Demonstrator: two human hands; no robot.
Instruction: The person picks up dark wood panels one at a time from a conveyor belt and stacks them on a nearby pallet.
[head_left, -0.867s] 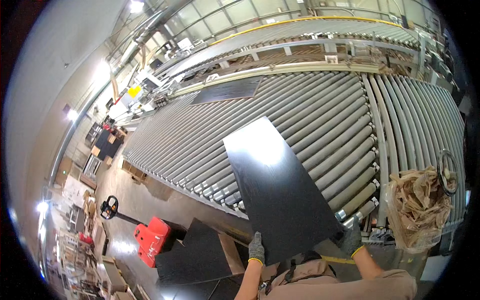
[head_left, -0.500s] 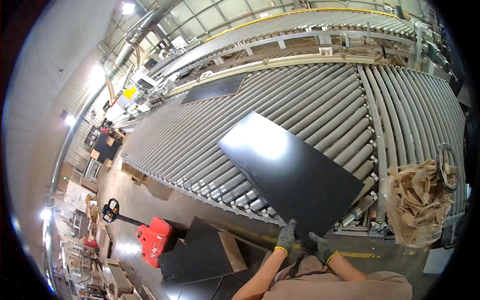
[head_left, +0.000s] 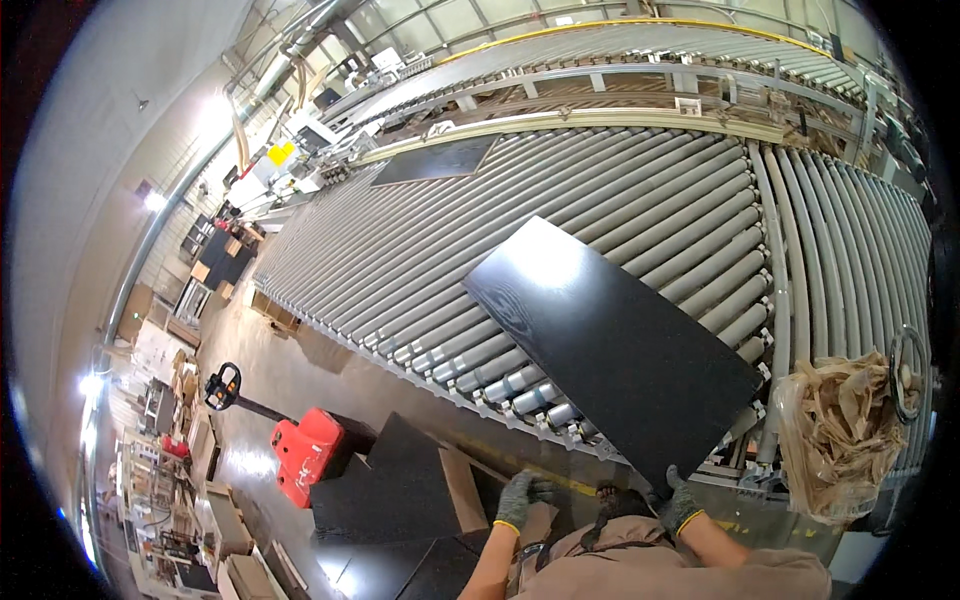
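Note:
A glossy black rectangular panel (head_left: pixel 620 340) lies slantwise on the conveyor rollers, its near corner reaching past their front edge toward me. My right hand (head_left: pixel 680 502), in a grey glove with a yellow cuff, grips that near corner with the thumb on top; its other fingers are hidden under the panel. My left hand (head_left: pixel 520 500), gloved the same way, is off the panel with its fingers stretched out, nothing in it. Beside it lies a stack of black panels (head_left: pixel 385 490) with a bare brown strip showing.
Grey rollers (head_left: pixel 440 280) fill the middle, with another dark panel (head_left: pixel 435 160) at their far side. A bag of crumpled brown paper (head_left: pixel 840 435) hangs at the right. On the left floor stands a red pallet jack (head_left: pixel 308 450); wooden scraps (head_left: pixel 190 430) lie beyond.
My left hand has let go of the panel and moved left and down toward the stack. My right hand stays at the near corner. The whole view has shifted slightly.

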